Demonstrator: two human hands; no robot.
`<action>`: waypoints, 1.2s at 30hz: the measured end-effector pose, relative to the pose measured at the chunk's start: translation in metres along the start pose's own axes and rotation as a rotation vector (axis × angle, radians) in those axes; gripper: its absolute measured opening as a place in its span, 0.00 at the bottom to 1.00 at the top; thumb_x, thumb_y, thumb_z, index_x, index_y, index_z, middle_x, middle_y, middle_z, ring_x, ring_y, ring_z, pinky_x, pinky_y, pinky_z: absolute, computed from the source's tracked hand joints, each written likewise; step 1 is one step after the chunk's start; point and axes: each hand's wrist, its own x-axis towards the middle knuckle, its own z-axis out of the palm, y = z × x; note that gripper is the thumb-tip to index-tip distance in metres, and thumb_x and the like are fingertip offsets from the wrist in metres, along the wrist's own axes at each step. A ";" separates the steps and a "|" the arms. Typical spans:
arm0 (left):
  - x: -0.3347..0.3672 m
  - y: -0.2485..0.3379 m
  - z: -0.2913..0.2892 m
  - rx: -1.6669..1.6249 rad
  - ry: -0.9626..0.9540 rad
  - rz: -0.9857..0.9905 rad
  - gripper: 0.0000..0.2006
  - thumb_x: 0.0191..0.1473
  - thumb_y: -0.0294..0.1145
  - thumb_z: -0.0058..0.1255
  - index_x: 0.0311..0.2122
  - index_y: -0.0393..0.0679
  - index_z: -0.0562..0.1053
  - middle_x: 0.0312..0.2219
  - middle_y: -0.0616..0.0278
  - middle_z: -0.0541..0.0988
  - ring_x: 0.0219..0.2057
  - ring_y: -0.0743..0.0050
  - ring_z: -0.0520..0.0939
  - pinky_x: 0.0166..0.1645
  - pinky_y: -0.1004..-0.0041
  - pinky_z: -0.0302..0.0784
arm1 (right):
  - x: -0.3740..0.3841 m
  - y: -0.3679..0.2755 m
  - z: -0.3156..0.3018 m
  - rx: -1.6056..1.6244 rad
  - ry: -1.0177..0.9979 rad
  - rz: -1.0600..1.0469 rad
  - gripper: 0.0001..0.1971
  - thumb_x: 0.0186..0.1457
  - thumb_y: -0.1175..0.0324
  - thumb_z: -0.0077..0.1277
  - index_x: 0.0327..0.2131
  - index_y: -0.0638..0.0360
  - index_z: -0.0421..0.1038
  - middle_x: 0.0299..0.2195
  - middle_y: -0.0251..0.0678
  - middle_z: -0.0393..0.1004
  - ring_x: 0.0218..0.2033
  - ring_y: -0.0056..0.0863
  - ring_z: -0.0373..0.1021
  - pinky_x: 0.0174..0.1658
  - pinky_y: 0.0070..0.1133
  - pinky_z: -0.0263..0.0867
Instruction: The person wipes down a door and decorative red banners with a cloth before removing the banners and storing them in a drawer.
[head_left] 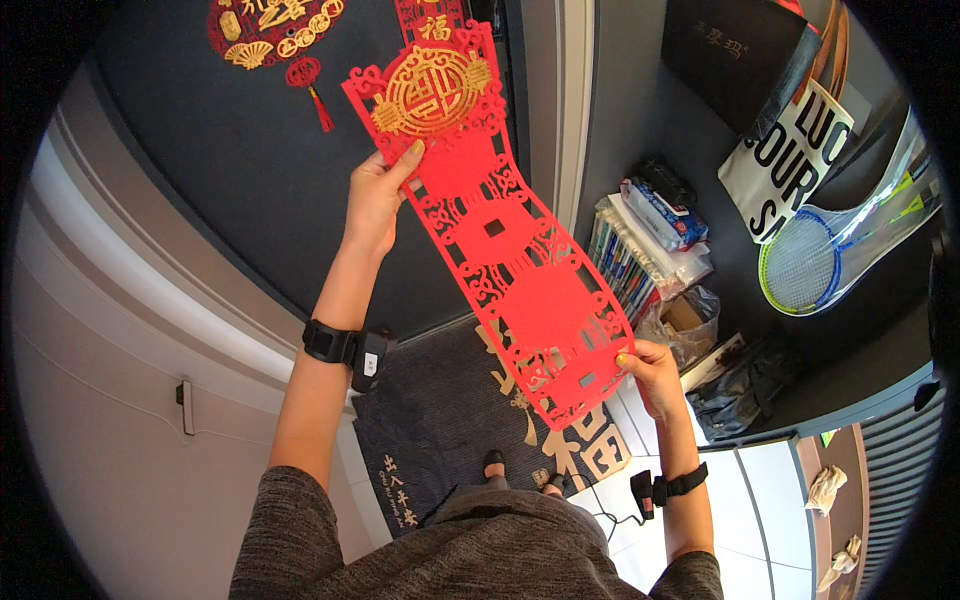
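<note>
Red banner (545, 305): long, unfolded strip, gently bowed, held aslant in the air
Gold medallion (433, 90): round, ornate, on the banner's upper end
Scrollwork (482, 284): pierced, along both long edges
Lower end (572, 404): to the right, above the dark doormat (425, 425)

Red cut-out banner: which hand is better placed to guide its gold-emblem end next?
Probably the left hand: it pinches the edge of the red cut-out banner just below the gold emblem. The right hand holds the opposite end, near a lower corner, farther from the emblem.
</note>
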 end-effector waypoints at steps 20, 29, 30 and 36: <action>-0.083 -0.115 0.023 -0.112 -0.287 -0.582 0.13 0.59 0.31 0.43 0.46 0.37 0.70 0.38 0.62 0.77 0.38 0.79 0.77 0.44 0.76 0.73 | 0.077 -0.054 0.053 0.195 0.255 -0.035 0.09 0.54 0.72 0.50 0.38 0.66 0.72 0.32 0.34 0.76 0.31 0.18 0.72 0.36 0.16 0.67; -0.125 -0.130 0.040 -0.307 -0.191 -0.734 0.17 0.59 0.30 0.39 0.52 0.37 0.63 0.43 0.59 0.73 0.42 0.73 0.77 0.46 0.73 0.76 | 0.089 -0.020 0.052 0.225 0.373 -0.002 0.08 0.54 0.71 0.51 0.35 0.66 0.72 0.30 0.35 0.76 0.28 0.20 0.72 0.33 0.17 0.68; -0.128 -0.132 0.040 -0.309 -0.192 -0.736 0.17 0.59 0.30 0.39 0.52 0.37 0.63 0.43 0.59 0.73 0.42 0.73 0.77 0.46 0.73 0.76 | 0.089 -0.018 0.052 0.223 0.375 -0.001 0.08 0.54 0.71 0.51 0.35 0.66 0.72 0.30 0.35 0.76 0.28 0.20 0.72 0.33 0.17 0.68; -0.129 -0.133 0.039 -0.478 -0.263 -0.780 0.22 0.61 0.46 0.36 0.51 0.40 0.64 0.42 0.63 0.75 0.41 0.78 0.77 0.45 0.75 0.74 | 0.093 -0.005 0.048 0.211 0.435 0.034 0.08 0.54 0.72 0.50 0.34 0.67 0.72 0.29 0.35 0.76 0.27 0.21 0.72 0.31 0.17 0.68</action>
